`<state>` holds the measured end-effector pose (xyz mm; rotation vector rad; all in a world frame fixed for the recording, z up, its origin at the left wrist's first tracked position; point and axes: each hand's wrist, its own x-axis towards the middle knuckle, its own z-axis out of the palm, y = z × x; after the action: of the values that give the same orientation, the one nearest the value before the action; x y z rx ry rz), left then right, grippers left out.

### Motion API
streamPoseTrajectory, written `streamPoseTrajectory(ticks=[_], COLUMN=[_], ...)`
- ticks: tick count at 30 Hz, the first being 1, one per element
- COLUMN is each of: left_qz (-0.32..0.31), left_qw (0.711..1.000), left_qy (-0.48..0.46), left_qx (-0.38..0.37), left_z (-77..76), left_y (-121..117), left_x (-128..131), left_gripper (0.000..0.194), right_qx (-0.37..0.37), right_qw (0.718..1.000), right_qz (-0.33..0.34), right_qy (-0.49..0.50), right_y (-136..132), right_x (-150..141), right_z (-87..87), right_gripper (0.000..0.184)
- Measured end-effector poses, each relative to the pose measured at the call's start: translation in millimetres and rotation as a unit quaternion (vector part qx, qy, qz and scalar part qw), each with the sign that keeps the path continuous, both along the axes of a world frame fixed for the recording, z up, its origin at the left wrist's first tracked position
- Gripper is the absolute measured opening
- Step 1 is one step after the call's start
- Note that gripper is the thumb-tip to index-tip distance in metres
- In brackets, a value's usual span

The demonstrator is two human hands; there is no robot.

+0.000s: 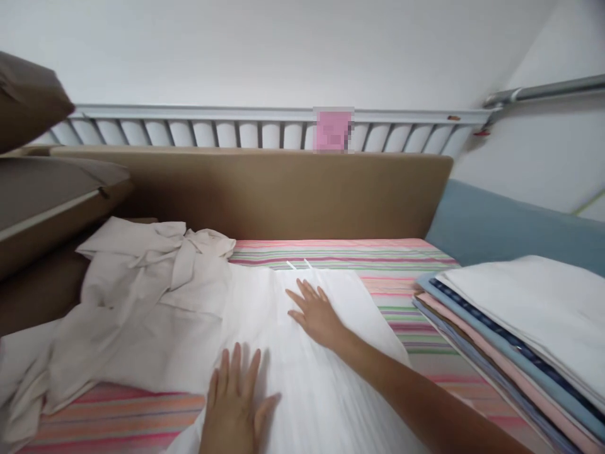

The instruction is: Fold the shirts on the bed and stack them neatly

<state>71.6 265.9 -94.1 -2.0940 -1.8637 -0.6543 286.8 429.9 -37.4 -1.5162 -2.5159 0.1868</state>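
A white cloth garment (326, 391) is spread out on the striped bed sheet (401, 252), with two short white strings (307, 263) at its far edge. My left hand (234, 397) lies flat with fingers apart over the garment's near left side. Farther up, my right hand (314, 312) rests on the white cloth, fingers spread. Neither hand grips anything. Just left of the white garment lies a crumpled cream garment (155, 309), and the two meet or overlap along that side.
To the right is a stack of folded clothes (529, 340), white on top. A brown padded board (283, 192) runs along the back, before a white radiator (203, 132). Grey-brown cushions (51, 186) stand at left. A blue panel (520, 227) borders the right side.
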Motion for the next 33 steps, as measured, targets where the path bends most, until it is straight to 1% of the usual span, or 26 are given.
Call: streamPoseTrajectory(ticks=[2,3,6,8,10,12,13,15,16,18,19,20,22,24,25,27,29,31,33], left_qz=[-0.022,-0.026,-0.02,-0.016,-0.015,-0.007,-0.003,0.008,0.013,0.03,0.033,0.031,0.005,-0.043,-0.063,-0.093,-0.1,-0.097,-0.094], left_qw=[1.0,1.0,1.0,1.0,0.999,0.999,0.998,0.997,0.996,0.994,0.993,0.994,0.995,0.995,0.993,0.989,0.987,0.985,0.981], left_qy=[0.012,0.015,0.007,-0.01,-0.022,-0.023,-0.019,-0.008,-0.003,0.003,0.003,0.003,0.001,0.002,0.002,0.006,0.013,0.024,0.037], left_qx=[0.002,-0.002,-0.018,-0.023,-0.032,-0.048,-0.058,-0.077,-0.088,-0.106,-0.109,-0.108,-0.096,-0.092,-0.096,-0.113,-0.128,-0.142,-0.164], left_z=[-2.0,-2.9,-5.0,-6.2,-7.3,-7.2,-6.1,-0.9,3.3,14.2,20.3,26.2,36.3,41.7,42.4,40.9,38.0,37.2,41.9], left_y=[-3,-5,-7,-7,-5,-3,-2,-1,-1,-2,-4,-7,-16,-32,-41,-58,-70,-75,-75], left_x=[2,2,3,3,4,5,6,6,6,7,10,14,30,55,68,93,108,113,111], left_gripper=[0.065,0.065,0.063,0.061,0.059,0.058,0.057,0.056,0.055,0.053,0.054,0.055,0.056,0.054,0.052,0.049,0.049,0.049,0.05], right_qx=[-0.008,-0.018,-0.039,-0.056,-0.079,-0.108,-0.119,-0.106,-0.081,-0.012,0.011,0.03,0.035,0.012,-0.006,-0.045,-0.069,-0.074,-0.084], right_qw=[0.999,0.999,0.999,0.998,0.996,0.994,0.993,0.994,0.995,0.989,0.984,0.976,0.95,0.922,0.909,0.884,0.866,0.856,0.849], right_qz=[0.045,0.049,0.014,-0.008,-0.018,-0.016,-0.013,-0.011,-0.015,-0.05,-0.084,-0.136,-0.253,-0.34,-0.373,-0.418,-0.441,-0.452,-0.449], right_qy=[0.001,-0.003,-0.012,-0.017,-0.02,-0.019,-0.014,0.027,0.059,0.136,0.157,0.168,0.179,0.184,0.187,0.204,0.225,0.241,0.265], right_y=[-5,-3,17,33,43,40,33,7,-12,-56,-81,-107,-156,-198,-214,-236,-245,-246,-244], right_x=[-13,-19,-37,-46,-52,-53,-48,-27,-8,46,80,115,183,234,250,266,265,258,253], right_z=[-6.0,-8.9,-11.8,-7.2,1.7,12.6,18.2,28.2,32.3,37.9,39.0,38.6,33.8,25.1,20.4,12.6,8.3,7.1,7.0], right_gripper=[0.058,0.06,0.065,0.066,0.065,0.065,0.064,0.062,0.06,0.054,0.05,0.047,0.043,0.042,0.043,0.047,0.05,0.05,0.043])
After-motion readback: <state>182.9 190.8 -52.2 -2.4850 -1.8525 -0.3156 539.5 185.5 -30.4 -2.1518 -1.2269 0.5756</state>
